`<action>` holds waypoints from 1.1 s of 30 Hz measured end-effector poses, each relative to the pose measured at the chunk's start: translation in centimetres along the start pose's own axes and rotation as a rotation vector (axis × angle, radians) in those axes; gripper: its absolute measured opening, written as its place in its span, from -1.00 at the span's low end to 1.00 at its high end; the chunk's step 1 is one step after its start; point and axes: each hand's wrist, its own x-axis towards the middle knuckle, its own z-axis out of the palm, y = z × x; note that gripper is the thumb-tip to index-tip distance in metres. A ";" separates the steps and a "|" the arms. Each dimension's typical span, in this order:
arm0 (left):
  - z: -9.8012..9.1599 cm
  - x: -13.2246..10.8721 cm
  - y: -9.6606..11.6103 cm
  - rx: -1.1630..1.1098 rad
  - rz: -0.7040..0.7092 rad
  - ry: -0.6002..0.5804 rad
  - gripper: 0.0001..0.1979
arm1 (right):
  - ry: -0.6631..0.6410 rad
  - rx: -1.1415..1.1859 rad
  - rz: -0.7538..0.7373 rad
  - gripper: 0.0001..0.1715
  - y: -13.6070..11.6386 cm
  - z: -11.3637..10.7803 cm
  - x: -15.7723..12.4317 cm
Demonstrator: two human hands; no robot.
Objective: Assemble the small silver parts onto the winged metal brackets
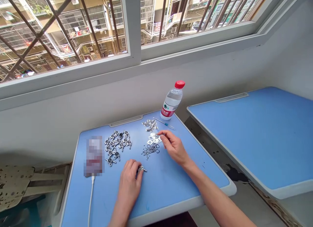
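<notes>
Watching from afar through the head camera, I find a small, bright metal fitting (141, 169) closed inside the left hand (129, 184), with its short shaft poking out to the right. The hands are well apart. The right hand (173, 147) sits farther up the smooth blue worktop (156, 201), its fingertips (160, 133) just at a heap of flat, stamped washers (153, 139). I cannot tell whether they are gripping anything. Below the washers, thin black rings (154, 148) lie tangled with tiny silver screws (146, 152). To the left sits a dense cluster of spoked, round-headed metal parts (117, 144), and near the worktop's back edge lies a smaller heap of silver pieces (149, 124). Beside that heap are a slim screwdriver (164, 123) with a blue handle and a ribbed plastic water bottle (172, 100) with a red cap. A pixelated flat slab (94, 155) trails a white cable (91, 197). Beyond stand a second blue desk (254, 135) and a barred window (66, 28).
</notes>
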 end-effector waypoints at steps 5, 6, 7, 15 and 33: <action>0.6 -0.2 -0.3 0.045 0.021 0.065 -0.89 | -0.179 -0.251 -0.029 -0.81 0.9 -1.8 0.9; 0.6 -0.2 -0.4 0.057 0.024 0.085 -0.89 | -0.242 -0.294 -0.024 -0.83 1.1 -2.1 1.0; 0.7 -0.2 -0.5 0.067 0.028 0.103 -0.89 | -0.298 -0.330 -0.020 -0.85 1.3 -2.3 1.0; 0.7 -0.3 -0.6 0.087 0.026 0.120 -0.87 | -0.381 -0.428 -0.068 -0.83 1.3 -1.3 0.8; 0.3 -0.6 0.0 0.108 0.004 0.125 -0.86 | -0.480 -0.629 -0.110 -0.82 0.9 3.8 1.6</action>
